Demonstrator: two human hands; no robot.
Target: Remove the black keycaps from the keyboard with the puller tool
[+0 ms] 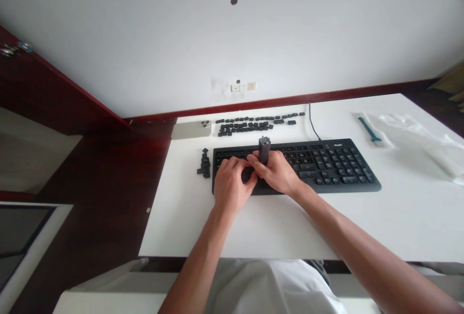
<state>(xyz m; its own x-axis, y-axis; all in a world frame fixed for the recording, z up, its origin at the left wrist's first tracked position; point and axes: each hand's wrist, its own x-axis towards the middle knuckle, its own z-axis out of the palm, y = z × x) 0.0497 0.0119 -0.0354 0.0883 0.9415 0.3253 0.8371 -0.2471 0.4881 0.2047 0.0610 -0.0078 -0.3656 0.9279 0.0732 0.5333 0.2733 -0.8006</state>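
A black keyboard lies on the white table, and both hands are over its left half. My right hand is closed around a dark grey pronged tool, a blocky stick standing upright with small prongs on top. Close beside it, my left hand has thumb and fingers curled together around a dark rounded thing; its kind is hard to make out. The fingertips of the two hands meet there and hide the keys beneath. Several loose black keycaps sit in a small group left of the keyboard.
Rows of black keycaps lie behind the keyboard. A phone rests at the back left. The keyboard cable runs to the rear edge. On the right are a blue brush and a clear plastic bag.
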